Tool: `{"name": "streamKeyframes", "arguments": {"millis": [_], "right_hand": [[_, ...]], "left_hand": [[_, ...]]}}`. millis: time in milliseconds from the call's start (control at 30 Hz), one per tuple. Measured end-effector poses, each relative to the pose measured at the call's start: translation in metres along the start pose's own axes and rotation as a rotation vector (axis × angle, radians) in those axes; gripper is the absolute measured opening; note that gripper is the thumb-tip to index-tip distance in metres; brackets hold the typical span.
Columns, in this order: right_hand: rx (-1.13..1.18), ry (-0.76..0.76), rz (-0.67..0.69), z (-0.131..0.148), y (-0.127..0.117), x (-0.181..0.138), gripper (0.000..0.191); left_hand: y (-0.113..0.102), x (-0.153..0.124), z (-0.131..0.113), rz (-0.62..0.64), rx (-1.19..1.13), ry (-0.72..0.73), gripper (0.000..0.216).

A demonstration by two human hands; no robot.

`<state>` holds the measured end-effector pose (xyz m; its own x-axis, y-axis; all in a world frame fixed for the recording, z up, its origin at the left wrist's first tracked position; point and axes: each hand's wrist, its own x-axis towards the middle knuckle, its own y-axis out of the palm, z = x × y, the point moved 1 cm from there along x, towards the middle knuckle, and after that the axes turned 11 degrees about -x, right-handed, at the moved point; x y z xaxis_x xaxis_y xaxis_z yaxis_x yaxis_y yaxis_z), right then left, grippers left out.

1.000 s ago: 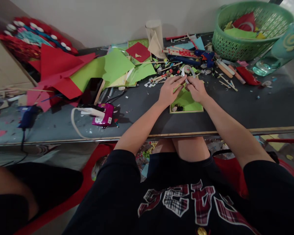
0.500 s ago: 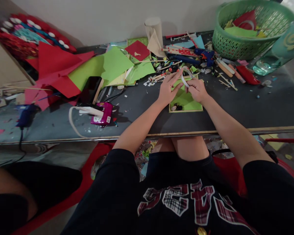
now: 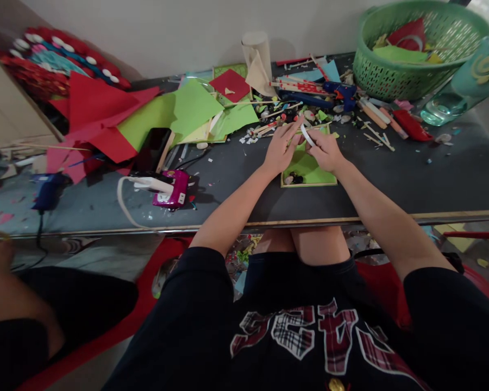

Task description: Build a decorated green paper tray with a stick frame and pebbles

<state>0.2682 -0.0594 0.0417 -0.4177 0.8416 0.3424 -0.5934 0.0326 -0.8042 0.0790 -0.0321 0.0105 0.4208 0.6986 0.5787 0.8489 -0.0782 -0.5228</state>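
Note:
Over a small green-lined tray (image 3: pixel 309 169) near the table's front edge, my two hands meet around a narrow white strip (image 3: pixel 307 135), perhaps paper or tape. My right hand (image 3: pixel 327 150) pinches its lower end with bent fingers. My left hand (image 3: pixel 280 145) is closed at its upper end, index finger stretched along it and thumb close to my right fingertips; the exact contact is partly hidden. A few dark and pale pebbles (image 3: pixel 294 178) lie in the tray's near left corner.
Behind my hands lie sticks, pebbles and a blue glue gun (image 3: pixel 342 92). A green basket (image 3: pixel 415 73) and a bottle (image 3: pixel 452 92) stand right. Leftward are coloured paper (image 3: pixel 195 108), a phone (image 3: pixel 152 149) and a purple power adapter (image 3: pixel 177 190). Another person's arm (image 3: pixel 16 293) is at lower left.
The white strip, curled in a loop between my hands before, now shows as one short, slightly curved length. My right hand has shifted a little left, closer to my left hand.

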Motion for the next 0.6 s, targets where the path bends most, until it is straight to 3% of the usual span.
{"name": "streamKeyframes", "arguments": {"millis": [233,433,600], "right_hand": [[-0.042,0.011,0.000,-0.001,0.005,-0.001,0.044],[-0.162,0.075,-0.043,-0.011,0.006,0.000,0.045],[-0.096,0.080,-0.095,-0.015,0.007,-0.001,0.057]], "left_hand": [[0.000,0.001,0.003,-0.021,0.006,-0.035,0.078],[0.000,0.001,-0.003,-0.037,0.108,0.104,0.068],[0.001,0.001,-0.003,-0.019,0.128,0.137,0.069]]}}
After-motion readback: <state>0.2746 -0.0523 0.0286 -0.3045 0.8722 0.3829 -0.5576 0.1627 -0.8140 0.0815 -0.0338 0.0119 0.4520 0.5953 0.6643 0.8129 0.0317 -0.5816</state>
